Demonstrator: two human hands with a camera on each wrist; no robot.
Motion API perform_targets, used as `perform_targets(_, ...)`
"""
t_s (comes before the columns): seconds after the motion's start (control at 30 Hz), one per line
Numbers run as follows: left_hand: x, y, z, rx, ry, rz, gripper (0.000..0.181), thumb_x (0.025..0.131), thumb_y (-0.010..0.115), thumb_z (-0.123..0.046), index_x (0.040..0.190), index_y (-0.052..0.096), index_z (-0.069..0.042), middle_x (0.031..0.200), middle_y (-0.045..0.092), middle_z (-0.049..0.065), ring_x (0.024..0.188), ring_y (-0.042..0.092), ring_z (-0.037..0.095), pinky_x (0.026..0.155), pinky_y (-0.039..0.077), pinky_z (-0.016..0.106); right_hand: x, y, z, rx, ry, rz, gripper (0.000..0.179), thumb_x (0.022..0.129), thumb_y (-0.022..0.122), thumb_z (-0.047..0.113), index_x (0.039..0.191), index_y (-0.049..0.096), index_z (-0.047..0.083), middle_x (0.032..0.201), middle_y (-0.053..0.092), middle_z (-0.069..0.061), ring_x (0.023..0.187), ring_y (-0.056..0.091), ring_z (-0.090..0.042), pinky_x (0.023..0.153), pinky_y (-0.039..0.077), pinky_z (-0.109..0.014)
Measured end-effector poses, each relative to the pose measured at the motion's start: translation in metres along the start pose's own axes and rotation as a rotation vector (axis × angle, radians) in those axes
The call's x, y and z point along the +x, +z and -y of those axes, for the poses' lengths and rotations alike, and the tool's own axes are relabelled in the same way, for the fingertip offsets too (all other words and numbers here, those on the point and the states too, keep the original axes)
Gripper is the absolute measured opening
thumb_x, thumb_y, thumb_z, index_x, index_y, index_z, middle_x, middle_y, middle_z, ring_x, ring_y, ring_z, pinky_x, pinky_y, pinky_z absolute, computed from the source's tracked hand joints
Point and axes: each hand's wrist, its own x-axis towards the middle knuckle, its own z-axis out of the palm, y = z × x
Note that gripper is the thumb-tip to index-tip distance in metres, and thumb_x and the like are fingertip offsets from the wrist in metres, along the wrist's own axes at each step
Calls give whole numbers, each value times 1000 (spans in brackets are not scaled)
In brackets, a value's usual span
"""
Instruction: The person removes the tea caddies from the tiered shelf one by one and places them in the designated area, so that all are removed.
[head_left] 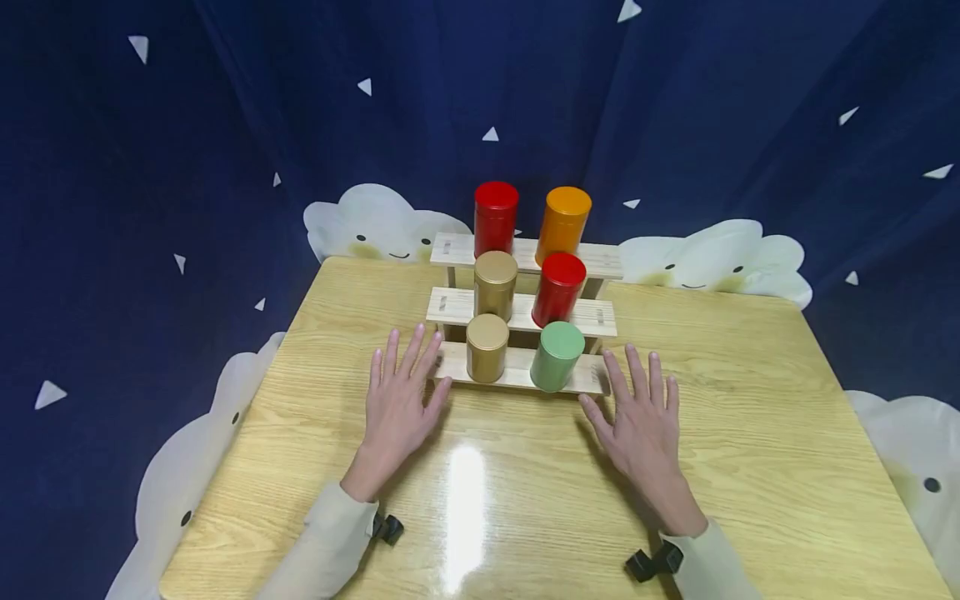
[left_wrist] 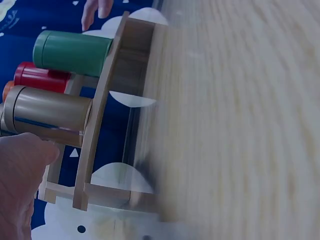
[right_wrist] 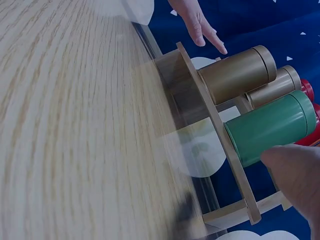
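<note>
A three-step wooden rack (head_left: 521,367) bears several lidded cylindrical tins. On its top step are a red tin (head_left: 495,221) and an orange tin (head_left: 562,225); the middle step has a gold tin (head_left: 494,287) and another red tin (head_left: 558,292). In front, a second gold tin (head_left: 487,350) stands left of a green tin (head_left: 557,358). My left hand (head_left: 399,408) is spread beside the rack's left end, fingers straight, holding nothing. By the right end, my right hand (head_left: 641,425) is likewise spread and holds nothing. Both thumbs appear near the front tins in the wrist views.
The rack stands toward the back of a light wood-grain table (head_left: 750,433). A dark blue curtain (head_left: 420,108) with white triangles and clouds hangs behind and at the sides. Black straps with small blocks circle both wrists. Light glares off the table's front middle.
</note>
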Motion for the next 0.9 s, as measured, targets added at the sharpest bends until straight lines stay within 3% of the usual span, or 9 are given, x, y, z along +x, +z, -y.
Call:
perform_targets(0.2,4,0,2,-26,-13,36,71,108,45,-51,169,14,-31,176,9,-1,162,-2,34,130,3,58,2,3,0,51,-29,-40,82,99,58,58,167,27,22,173,19,-14,159,10,-43,122,17,-71)
perform_targets(0.33,8,2,4,-77,-5,42,78,108,46,-52,169,12,-19,176,4,4,161,-8,28,131,3,54,3,7,-1,127,-75,-99,83,97,64,52,164,32,15,170,27,-17,157,19,-43,121,22,-69)
perform_targets(0.53,11,6,7,-168,35,31,84,108,48,-51,166,12,-2,174,2,11,161,4,29,132,10,47,7,12,1,300,-176,-249,76,92,73,32,155,44,0,156,48,-24,143,44,-44,116,36,-64)
perform_targets(0.6,12,7,9,-202,34,39,85,108,49,-51,166,12,-2,174,5,11,161,6,28,132,10,46,9,12,3,395,-203,-287,73,89,77,21,151,48,-3,150,53,-26,138,50,-45,117,40,-59)
perform_targets(0.7,12,10,12,-261,27,42,85,107,52,-52,166,17,-2,173,11,12,161,9,28,131,15,49,13,11,6,515,-202,-294,70,85,83,11,147,53,-3,145,58,-24,134,55,-42,121,41,-41)
perform_targets(0.8,12,13,16,-358,-3,63,87,105,57,-53,166,18,-5,173,12,10,161,12,30,129,19,54,16,10,9,590,-145,-261,70,83,87,10,145,57,-1,143,62,-19,131,58,-39,118,39,-23)
perform_targets(0.9,12,19,22,-479,-46,101,91,102,63,-53,168,16,-11,174,13,9,160,14,34,129,19,57,20,9,12,649,-87,-217,71,82,89,11,145,58,1,143,63,-16,129,61,-37,112,40,-16)
